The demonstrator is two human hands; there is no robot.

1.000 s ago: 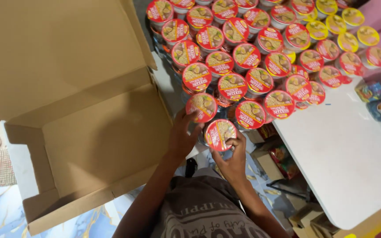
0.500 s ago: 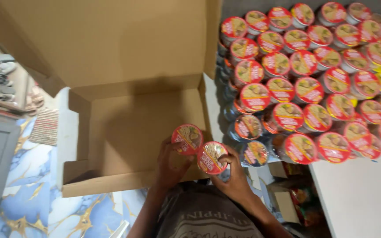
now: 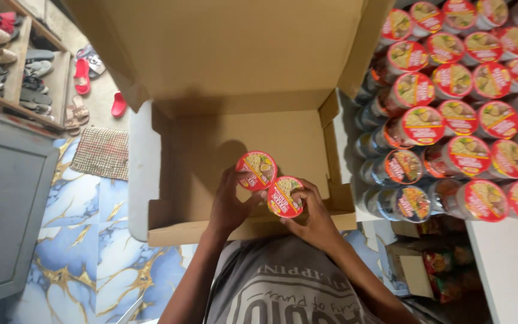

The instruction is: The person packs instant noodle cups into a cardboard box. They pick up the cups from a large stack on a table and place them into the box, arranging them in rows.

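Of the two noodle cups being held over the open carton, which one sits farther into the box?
The noodle cup in the left hand, at: it is higher in the frame, over the cardboard box floor, while the right hand's cup is nearer the front wall.

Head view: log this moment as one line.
left hand: holds noodle cup | right hand: holds second cup | both over open cardboard box | stacked cups at right
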